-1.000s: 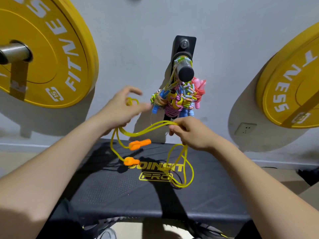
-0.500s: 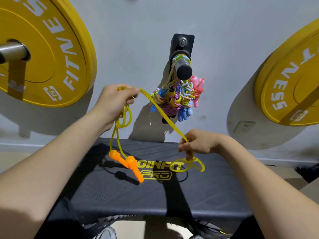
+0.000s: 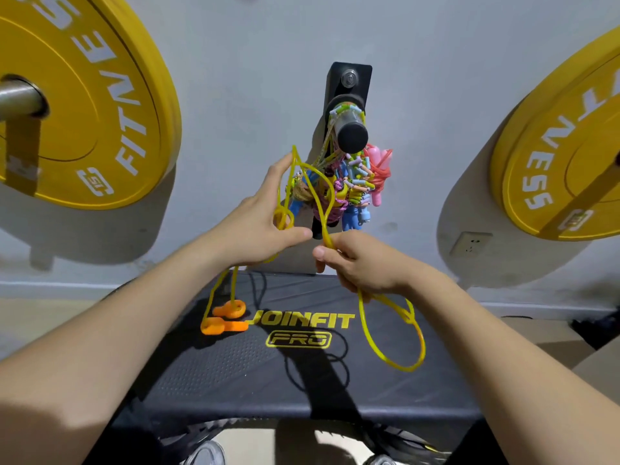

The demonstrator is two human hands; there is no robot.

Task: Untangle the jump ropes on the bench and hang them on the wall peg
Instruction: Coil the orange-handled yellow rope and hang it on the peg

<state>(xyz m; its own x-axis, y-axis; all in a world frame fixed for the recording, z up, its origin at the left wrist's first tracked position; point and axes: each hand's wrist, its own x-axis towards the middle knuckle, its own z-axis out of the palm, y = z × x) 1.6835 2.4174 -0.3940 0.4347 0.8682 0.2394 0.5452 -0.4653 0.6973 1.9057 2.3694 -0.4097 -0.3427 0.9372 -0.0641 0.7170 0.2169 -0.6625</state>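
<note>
A yellow jump rope (image 3: 389, 333) with two orange handles (image 3: 224, 319) runs between both hands above the black bench (image 3: 302, 374). My left hand (image 3: 258, 226) holds coils of it, with a loop draped over the raised fingers and the handles dangling below. My right hand (image 3: 360, 263) pinches the cord, and a knotted loop hangs beneath it. Just beyond the hands, a black wall peg (image 3: 349, 129) carries a bundle of colourful ropes (image 3: 349, 189).
Yellow weight plates hang on the wall at the left (image 3: 84, 105) and right (image 3: 563, 152). A wall socket (image 3: 469, 243) sits low on the right. The bench reaches the wall; floor shows on either side of it.
Both hands have come together and risen toward the peg. The taut diagonal cord has gone slack into loops, and the loop under the right hand hangs lower.
</note>
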